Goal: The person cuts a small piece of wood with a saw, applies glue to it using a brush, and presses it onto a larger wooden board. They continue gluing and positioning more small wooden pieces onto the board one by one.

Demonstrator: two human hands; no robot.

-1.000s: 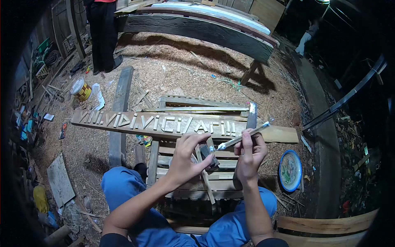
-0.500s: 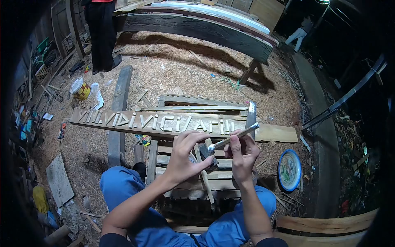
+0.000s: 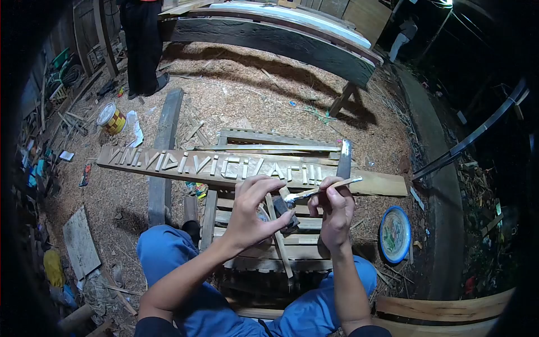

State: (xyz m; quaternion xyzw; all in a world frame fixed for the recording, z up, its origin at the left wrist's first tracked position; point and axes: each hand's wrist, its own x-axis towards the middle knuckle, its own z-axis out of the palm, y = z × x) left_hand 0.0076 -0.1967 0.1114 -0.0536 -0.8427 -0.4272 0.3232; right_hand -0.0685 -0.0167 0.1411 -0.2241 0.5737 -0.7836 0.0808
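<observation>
My left hand (image 3: 252, 210) is curled, with a small piece of wood (image 3: 284, 194) between its index fingertip and thumb. White paste shows on that piece. In my right hand (image 3: 336, 216) a thin stick (image 3: 342, 182) is pinched, its white-smeared left end touching or very near the small piece. Just below the fingertips lie a dark block (image 3: 287, 210) and a narrow wooden strip (image 3: 281, 247). Beyond both hands, a long plank (image 3: 376, 183) bears raised letters made of thin wood pieces. A hammer (image 3: 345, 160) rests across the plank, its handle pale at the far end.
A slatted wooden rack (image 3: 252, 264) stands between my knees. To the right is a blue-rimmed round tray (image 3: 395, 235); at the left, a yellow-checked bucket (image 3: 112, 119). One person (image 3: 142, 50) stands by the far bench (image 3: 269, 45), another (image 3: 403, 39) at the back right.
My right hand has shifted slightly left overall, and the stick has tilted flatter. My left hand stays almost in place. The distant person at the back right has moved left.
</observation>
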